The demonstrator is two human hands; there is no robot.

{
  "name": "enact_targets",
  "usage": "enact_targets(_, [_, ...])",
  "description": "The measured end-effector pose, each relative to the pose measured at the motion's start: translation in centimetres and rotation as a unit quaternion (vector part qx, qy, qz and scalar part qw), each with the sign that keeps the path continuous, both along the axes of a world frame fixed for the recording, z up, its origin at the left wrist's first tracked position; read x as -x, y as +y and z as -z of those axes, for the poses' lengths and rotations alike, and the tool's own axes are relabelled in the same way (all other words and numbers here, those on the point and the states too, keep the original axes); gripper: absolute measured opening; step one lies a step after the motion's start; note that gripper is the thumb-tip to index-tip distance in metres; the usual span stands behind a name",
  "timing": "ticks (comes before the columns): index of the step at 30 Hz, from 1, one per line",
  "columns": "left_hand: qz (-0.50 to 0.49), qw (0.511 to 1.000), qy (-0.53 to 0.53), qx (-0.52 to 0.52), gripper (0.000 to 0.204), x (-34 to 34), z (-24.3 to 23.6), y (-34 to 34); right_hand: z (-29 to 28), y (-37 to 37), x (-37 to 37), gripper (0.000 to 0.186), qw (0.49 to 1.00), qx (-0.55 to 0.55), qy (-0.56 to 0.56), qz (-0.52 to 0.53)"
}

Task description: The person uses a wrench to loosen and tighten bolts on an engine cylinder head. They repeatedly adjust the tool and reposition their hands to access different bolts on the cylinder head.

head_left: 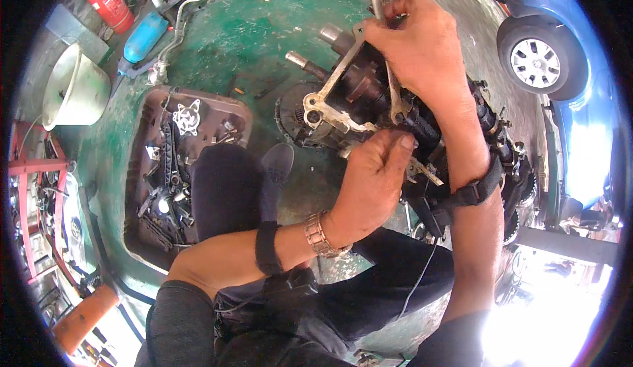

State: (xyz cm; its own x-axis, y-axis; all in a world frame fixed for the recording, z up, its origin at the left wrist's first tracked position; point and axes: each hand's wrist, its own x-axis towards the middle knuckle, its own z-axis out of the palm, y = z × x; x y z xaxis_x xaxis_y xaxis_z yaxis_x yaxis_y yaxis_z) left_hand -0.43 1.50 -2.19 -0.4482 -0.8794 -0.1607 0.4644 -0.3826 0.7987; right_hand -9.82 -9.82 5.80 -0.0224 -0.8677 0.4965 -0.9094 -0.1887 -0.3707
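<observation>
My right hand (422, 44) is closed around the upper end of a metal wrench (394, 93). The wrench's lower end meets the side of a dark, oily engine (364, 83), by a fastener I cannot make out clearly. My left hand (372, 182) is just below that end, thumb and fingers pinched together against the engine. Whatever sits between those fingertips is hidden. A pale metal bracket-like plate or flange (330, 106) stands along the engine's left side, with a toothed round part (290, 118) low beside it.
A brown tray (142, 162) of loose engine parts lies on the green floor, left of my knee. Farther left are a white bucket (82, 90), a blue bottle-shaped object (145, 37), a red fire extinguisher (109, 4) and a red rack (39, 167). A blue car (580, 113) stands at right.
</observation>
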Motion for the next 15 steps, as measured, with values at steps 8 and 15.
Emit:
enact_targets(8, [0.007,0.998,0.044,-0.038,0.027,-0.1,-0.3,0.1,-0.9,1.0,2.5,0.044,0.994,0.003,0.076,0.084])
enact_targets(15, [0.002,0.996,0.084,-0.043,0.028,0.1,0.0,0.2,-1.2,2.8,5.5,0.030,0.982,0.085,0.130,0.106])
